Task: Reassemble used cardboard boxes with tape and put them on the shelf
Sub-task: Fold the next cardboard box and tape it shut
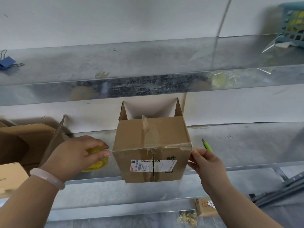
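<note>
A brown cardboard box [152, 145] lies on its side on the metal shelf [238, 145], its open flaps toward the wall and its labelled bottom facing me. A strip of clear tape runs along the box's upper front edge. My left hand [79, 155] grips a yellowish roll of clear tape [97, 159] just left of the box, the tape stretched to the box's corner. My right hand [207, 165] pinches the tape's end at the box's right edge.
Flattened and open cardboard boxes [24, 145] stand at the left on the same shelf. A green utility knife [208, 146] lies right of the box. The upper shelf [148, 63] holds a blue binder clip [7, 61] and a teal basket [292, 23]. A small box [205, 206] sits below.
</note>
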